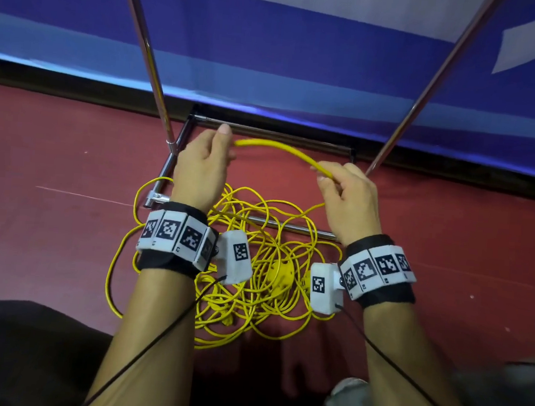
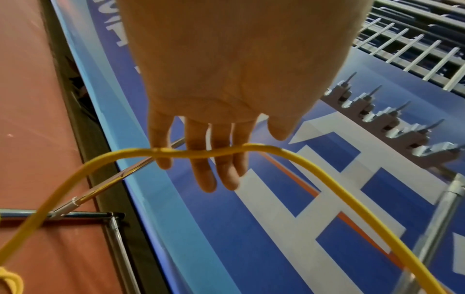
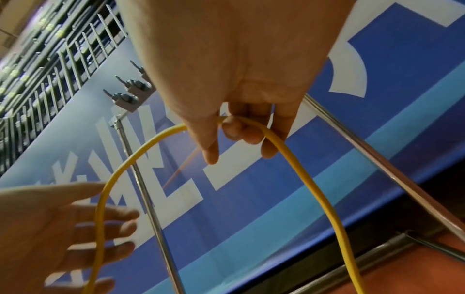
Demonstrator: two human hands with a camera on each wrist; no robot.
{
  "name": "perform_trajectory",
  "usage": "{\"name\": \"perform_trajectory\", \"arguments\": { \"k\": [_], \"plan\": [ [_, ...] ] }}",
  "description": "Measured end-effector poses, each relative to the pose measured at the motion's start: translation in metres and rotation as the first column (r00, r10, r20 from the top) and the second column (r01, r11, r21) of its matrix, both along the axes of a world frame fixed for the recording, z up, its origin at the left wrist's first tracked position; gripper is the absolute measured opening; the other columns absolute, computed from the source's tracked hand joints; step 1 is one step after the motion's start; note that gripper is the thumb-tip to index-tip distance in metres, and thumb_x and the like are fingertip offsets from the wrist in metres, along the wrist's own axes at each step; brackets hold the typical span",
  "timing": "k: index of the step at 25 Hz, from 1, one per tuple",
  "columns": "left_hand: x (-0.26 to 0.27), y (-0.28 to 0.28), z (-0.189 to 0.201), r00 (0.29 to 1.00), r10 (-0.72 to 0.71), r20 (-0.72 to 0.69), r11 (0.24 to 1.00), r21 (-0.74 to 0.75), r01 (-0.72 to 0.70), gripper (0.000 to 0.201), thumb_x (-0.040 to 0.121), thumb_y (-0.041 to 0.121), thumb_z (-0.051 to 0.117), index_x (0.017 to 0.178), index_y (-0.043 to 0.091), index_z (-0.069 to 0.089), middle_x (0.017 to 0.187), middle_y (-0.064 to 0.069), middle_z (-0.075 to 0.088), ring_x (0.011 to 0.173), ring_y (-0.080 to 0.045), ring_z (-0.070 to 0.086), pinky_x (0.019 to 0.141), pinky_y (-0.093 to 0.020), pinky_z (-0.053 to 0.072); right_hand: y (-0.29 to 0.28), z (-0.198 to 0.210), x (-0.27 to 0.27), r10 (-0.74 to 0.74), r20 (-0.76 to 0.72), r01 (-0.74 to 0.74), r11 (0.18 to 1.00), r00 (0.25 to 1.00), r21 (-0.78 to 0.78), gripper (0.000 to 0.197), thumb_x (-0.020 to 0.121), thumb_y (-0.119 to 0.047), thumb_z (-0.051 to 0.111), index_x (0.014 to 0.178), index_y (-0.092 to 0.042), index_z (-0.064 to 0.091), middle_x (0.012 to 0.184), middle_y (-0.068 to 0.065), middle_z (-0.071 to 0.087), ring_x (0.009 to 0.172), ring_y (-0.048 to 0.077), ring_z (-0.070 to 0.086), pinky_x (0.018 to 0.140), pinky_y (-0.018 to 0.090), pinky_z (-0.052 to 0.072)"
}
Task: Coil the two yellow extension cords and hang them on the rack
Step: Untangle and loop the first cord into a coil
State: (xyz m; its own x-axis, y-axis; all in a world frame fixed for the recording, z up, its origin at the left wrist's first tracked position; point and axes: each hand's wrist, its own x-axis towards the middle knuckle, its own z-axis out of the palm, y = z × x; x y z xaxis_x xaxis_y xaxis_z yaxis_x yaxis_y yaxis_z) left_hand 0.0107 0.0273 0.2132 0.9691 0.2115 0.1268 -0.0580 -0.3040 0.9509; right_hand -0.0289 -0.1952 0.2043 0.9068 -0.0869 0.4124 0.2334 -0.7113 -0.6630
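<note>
A thin yellow extension cord (image 1: 277,148) arches between both hands above a loose yellow tangle (image 1: 255,266) on the red floor (image 1: 54,170) (inside the chrome tube rack's (image 1: 144,42) base). The right hand (image 1: 348,196) pinches it; the left hand (image 1: 202,165) is spread, cord draped across straight fingers (image 2: 203,159).

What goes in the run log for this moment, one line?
right hand: pinches yellow cord | left hand: open, cord across fingers | cord pile: tangled on floor | rack: nothing hung in view

Indoor hall or event venue, red carpeted floor (image 1: 49,233), large blue printed banner (image 1: 303,61), railings (image 2: 415,49) above
</note>
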Motion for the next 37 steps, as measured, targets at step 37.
{"name": "perform_trajectory", "arguments": {
  "k": [37],
  "plan": [
    [0.001,-0.002,0.009,0.991,-0.135,-0.018,0.986,-0.103,0.133,0.036,0.085,0.026,0.05,0.051,0.018,0.059,0.042,0.007,0.046,0.044,-0.015,0.043,0.055,-0.032,0.038,0.005,-0.082,-0.002,-0.155,-0.18,0.182,0.973,0.971,0.143,0.023,0.095,-0.02,0.048,0.098,-0.008,0.067,0.087,0.008,0.066,0.083,0.027,0.058,0.076,0.029,0.04]
  ]
}}
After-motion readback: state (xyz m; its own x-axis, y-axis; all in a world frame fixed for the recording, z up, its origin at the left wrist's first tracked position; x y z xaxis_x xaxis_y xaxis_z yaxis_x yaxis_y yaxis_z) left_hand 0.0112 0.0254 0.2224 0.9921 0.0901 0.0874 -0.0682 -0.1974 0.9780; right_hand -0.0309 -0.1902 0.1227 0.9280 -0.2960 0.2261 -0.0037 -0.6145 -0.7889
